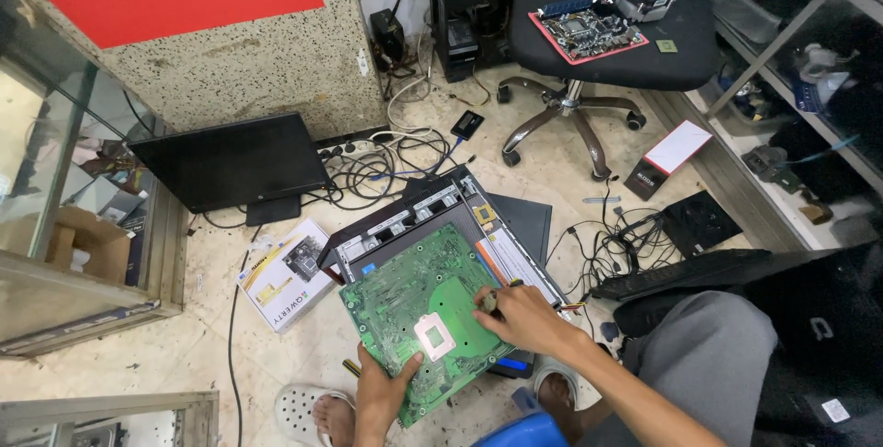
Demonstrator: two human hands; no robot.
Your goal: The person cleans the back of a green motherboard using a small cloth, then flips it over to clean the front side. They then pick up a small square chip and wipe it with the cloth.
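I am reaching my left hand (382,390) up from the bottom of the view, forearm nearly vertical, wrist straight. Its thumb is lying flat on top, pointing up and to the right, while the other fingers are curling underneath and out of sight, so I am pinching with the thumb against them. My right arm is coming in from the lower right, bare forearm running diagonally up and left. My right hand (521,315) is turned palm-down, knuckles up, its fingers (487,304) bunched together in a tight pinch at the tips. The two hands are sitting near each other but apart, right higher than left.
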